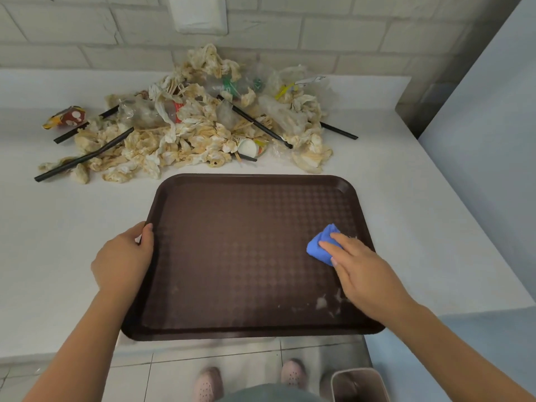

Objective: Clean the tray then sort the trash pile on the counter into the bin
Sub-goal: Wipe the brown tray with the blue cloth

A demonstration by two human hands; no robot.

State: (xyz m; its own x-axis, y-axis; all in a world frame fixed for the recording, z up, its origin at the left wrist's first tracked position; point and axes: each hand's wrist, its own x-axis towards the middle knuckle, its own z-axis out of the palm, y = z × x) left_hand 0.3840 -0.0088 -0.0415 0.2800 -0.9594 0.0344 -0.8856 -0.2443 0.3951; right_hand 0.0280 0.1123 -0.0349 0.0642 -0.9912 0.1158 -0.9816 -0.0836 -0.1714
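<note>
A dark brown tray (232, 256) lies on the white counter, its near edge hanging slightly past the counter's front. My left hand (124, 259) grips the tray's left rim, thumb over the edge. My right hand (359, 271) presses a folded blue cloth (322, 245) onto the tray's right side with straight fingers. Pale smears and crumbs (322, 303) show near the tray's front right corner. Behind the tray sits the trash pile (203, 126): stained crumpled napkins, clear plastic wrap, black straws and a small white cup.
A crumpled red and yellow wrapper (65, 116) lies left of the pile. A beige bin (358, 385) stands on the tiled floor at the lower right, below the counter edge. A brick wall backs the counter (58, 227); a pale panel rises at right.
</note>
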